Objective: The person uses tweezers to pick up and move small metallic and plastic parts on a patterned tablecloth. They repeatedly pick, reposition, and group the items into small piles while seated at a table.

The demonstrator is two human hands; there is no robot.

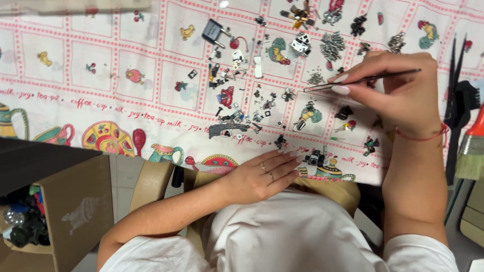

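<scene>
Nearest, a white-shirted lap and two bare forearms; at lower left an open cardboard box (75, 211) with dark and coloured odds and ends inside, hard to make out

Left hand (262, 176) laid flat at the near edge of the bench, fingers (282, 160) stretched out and close together, holding nothing, rings on two of them, fingertips just beside a small black part (315, 158) on the printed tablecloth (101, 75)

Right hand (398, 90) raised over the cloth farther in, a red string bracelet (423, 136) at the wrist, thumb and fingers pinched on a pair of slim dark tweezers (363, 79) held nearly level, tips pointing left and ending over the cloth near a heap of tiny screws (316, 78); whether anything sits between the tips, impossible to tell at this size

Between and beyond the hands, dozens of small black, grey and silver parts scattered across the cloth's pink-bordered squares: a long dark grey piece (227, 129) near the middle, a white block with dark spots (301, 44) farther off, a grey plug-like piece (213, 31) toward the far edge, a brass-coloured cross-shaped part (298, 17) at the very top

At the right edge, a dark comb-like brush (466, 103) and a flat paintbrush with pale bristles (471, 151) lying off the cloth
</scene>
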